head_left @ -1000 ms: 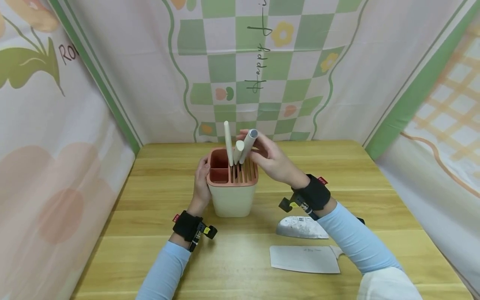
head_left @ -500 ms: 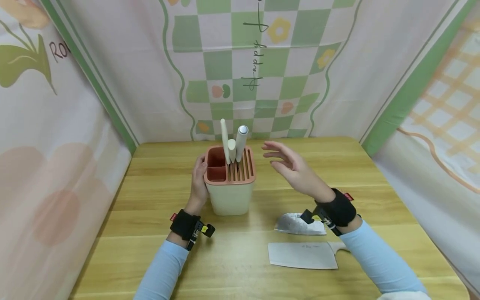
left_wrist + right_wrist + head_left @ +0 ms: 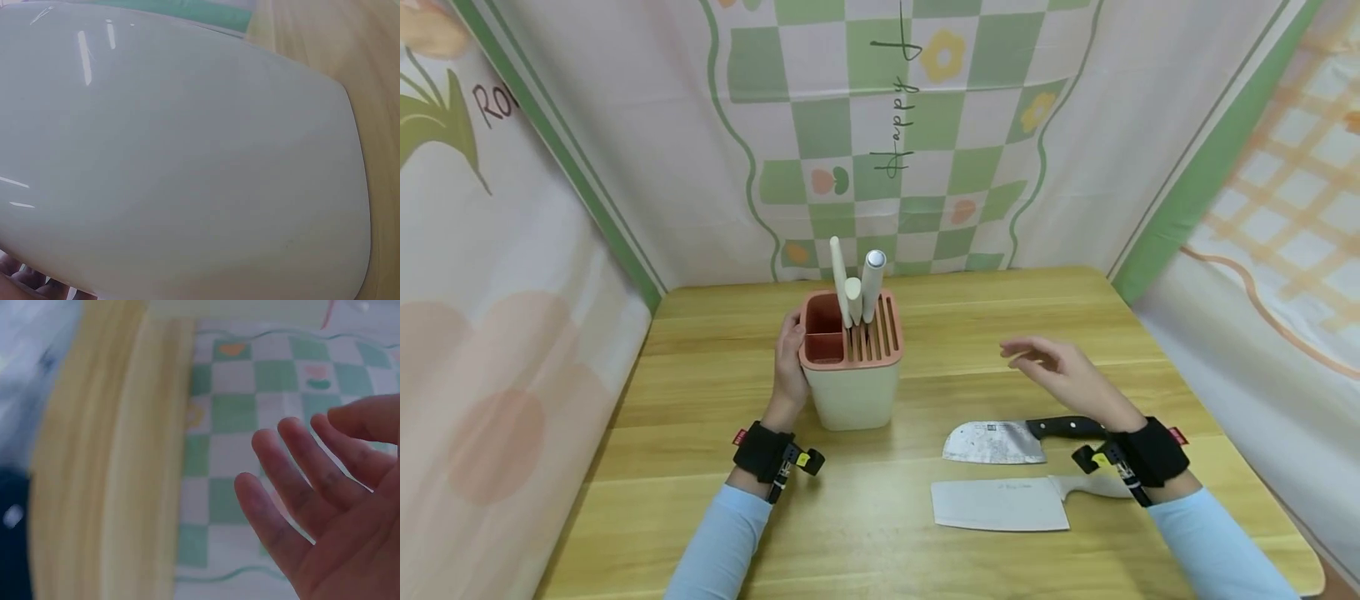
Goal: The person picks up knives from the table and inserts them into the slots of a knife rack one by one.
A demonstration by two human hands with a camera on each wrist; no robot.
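Observation:
A cream knife block [image 3: 856,398] with a salmon-coloured slotted top stands upright in the head view. Two kitchen knives with pale handles and one thicker pale handle [image 3: 872,283] with a metal end cap stick up from its slots. My left hand [image 3: 790,367] holds the block by its left side, fingers up near the rim; its glossy wall [image 3: 187,150] fills the left wrist view. To the right, my right hand [image 3: 1067,375] is raised over the table with nothing in it, its fingers [image 3: 281,469] loosely spread. Below it lie a black-handled knife [image 3: 996,442] and a pale-handled cleaver [image 3: 1000,504].
The wooden table [image 3: 865,550] meets a hanging printed cloth [image 3: 917,167] at its back edge. More cloth hangs at both sides. Two open compartments [image 3: 823,315] take up the left part of the block's top.
My right hand has let go of the thick pale handle in the block and moved right, to above the two lying knives. My left hand stays on the block.

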